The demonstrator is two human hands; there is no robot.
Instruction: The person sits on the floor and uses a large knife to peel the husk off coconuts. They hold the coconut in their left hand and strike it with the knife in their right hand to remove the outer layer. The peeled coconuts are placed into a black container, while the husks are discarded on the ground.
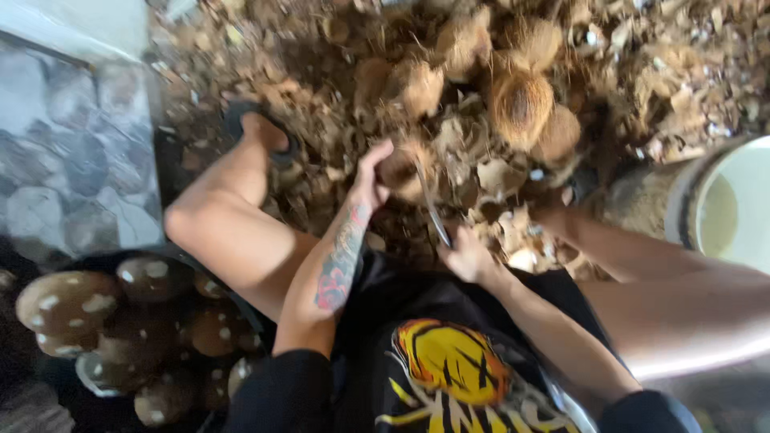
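Round brown husked coconut (399, 170) at centre, gripped from nine o'clock by left hand (370, 178), fingers curled over it. Right hand (468, 258) at five o'clock, fist wrapped round long metal blade (431, 207). Husk heap (513, 96) at twelve o'clock; white bucket (734, 210) at three.

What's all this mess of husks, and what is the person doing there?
A seated person holds a coconut in the left hand and a knife in the right hand, its blade against the coconut. More husked coconuts lie ahead on a heap of husk scraps. A basket of peeled brown coconuts sits to the person's left, and a white bucket to the right. The picture is blurred.
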